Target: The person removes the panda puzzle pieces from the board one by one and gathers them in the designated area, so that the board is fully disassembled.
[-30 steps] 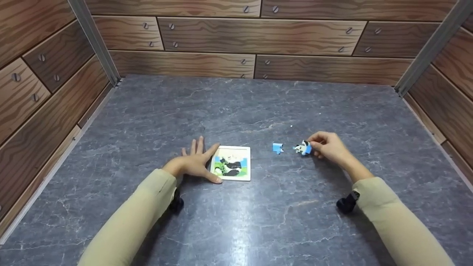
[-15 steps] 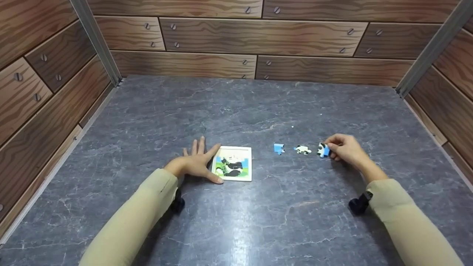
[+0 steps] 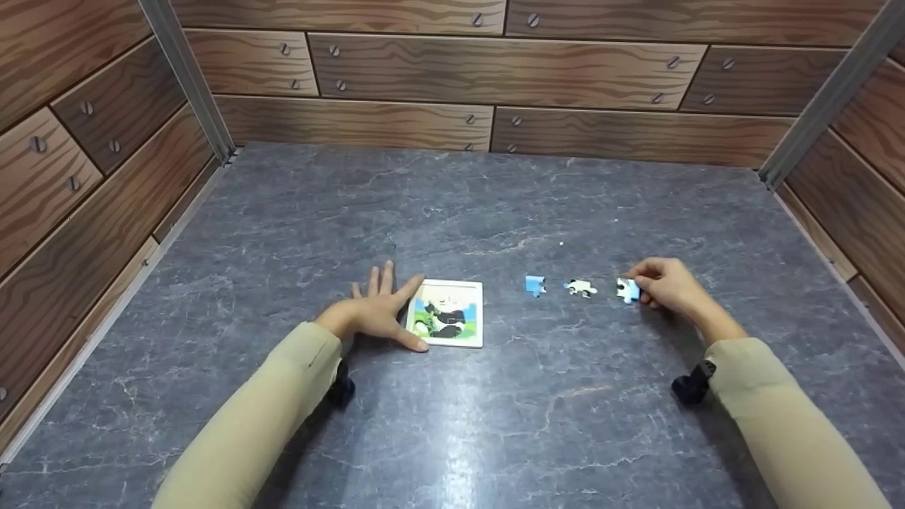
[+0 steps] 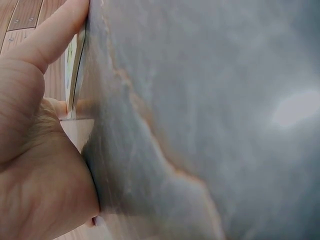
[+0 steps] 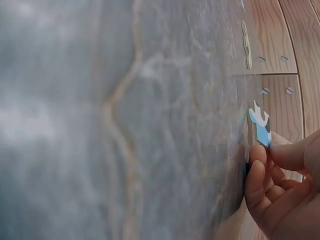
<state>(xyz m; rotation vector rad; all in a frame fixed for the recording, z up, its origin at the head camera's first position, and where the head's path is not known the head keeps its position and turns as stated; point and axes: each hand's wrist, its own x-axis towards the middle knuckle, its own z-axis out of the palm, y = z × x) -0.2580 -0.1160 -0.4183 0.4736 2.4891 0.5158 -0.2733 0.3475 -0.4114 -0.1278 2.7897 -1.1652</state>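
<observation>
A small square panda puzzle (image 3: 447, 311) in a white frame lies flat on the grey marbled table. My left hand (image 3: 371, 314) spreads along its left side, thumb and forefinger touching the frame, and also shows in the left wrist view. To the right, my right hand (image 3: 668, 286) pinches a blue, white and black jigsaw piece (image 3: 626, 289) between thumb and fingers. That same piece stands slightly tilted in the right wrist view. Two loose pieces lie between puzzle and right hand: a blue piece (image 3: 534, 285) and a mostly white piece (image 3: 580, 288).
Wood-patterned walls (image 3: 495, 71) close off the back and both sides of the table (image 3: 452, 205), with grey metal posts (image 3: 187, 78) at the corners. A tiny white speck (image 3: 561, 244) lies behind the loose pieces.
My right hand has moved right, carrying its piece away from the white one, and has turned the piece round in its fingers. The left hand and framed puzzle have stayed put.
</observation>
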